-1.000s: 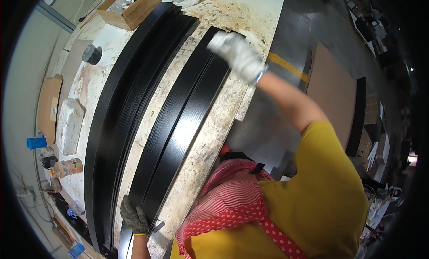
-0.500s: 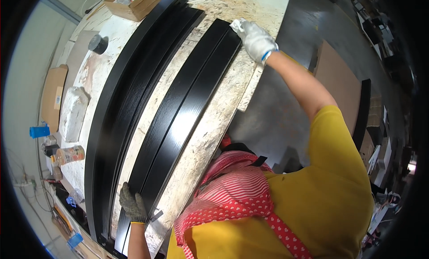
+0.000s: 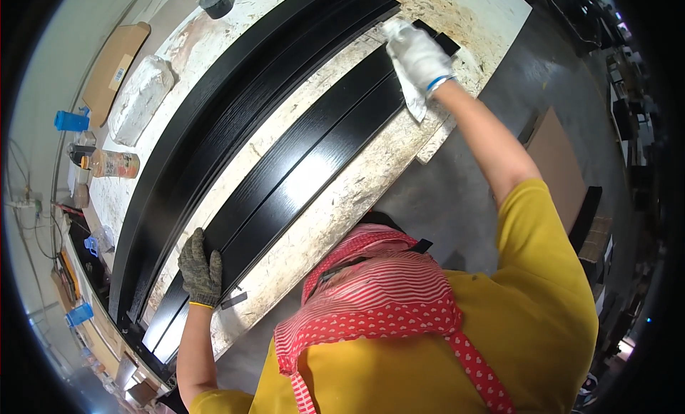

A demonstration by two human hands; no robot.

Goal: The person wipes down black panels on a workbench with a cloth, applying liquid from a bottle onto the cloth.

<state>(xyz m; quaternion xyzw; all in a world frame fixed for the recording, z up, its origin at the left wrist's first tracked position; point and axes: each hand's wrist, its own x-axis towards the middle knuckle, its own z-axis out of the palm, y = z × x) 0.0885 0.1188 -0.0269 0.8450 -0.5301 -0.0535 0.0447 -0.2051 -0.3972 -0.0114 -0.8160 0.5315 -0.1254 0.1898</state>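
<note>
A long glossy black board (image 3: 289, 153), grooved along its length, lies slantwise on the worktable in front of me. My right hand (image 3: 423, 58), in a white glove, is closed on a white cloth (image 3: 414, 100) and presses it onto the board near its far end; the cloth hangs over the near edge. My left hand (image 3: 200, 270), in a dark grey knit glove, rests flat on the board's lower left part, fingers stretched and thumb apart. Beside the board, farther from me, lie long curved black mouldings (image 3: 235, 121).
The paint-stained worktable (image 3: 342, 189) has a wrapped white block (image 3: 143, 100), a plastic bottle (image 3: 118, 164) and a dark round container (image 3: 215, 3) at its far left. A small dark strip (image 3: 234, 300) lies by my left hand. A brown panel (image 3: 560, 178) stands to the right.
The view has shifted, so the table appears turned. My right hand has moved the cloth across the board's far end, and more cloth shows. My left hand stays on the board.
</note>
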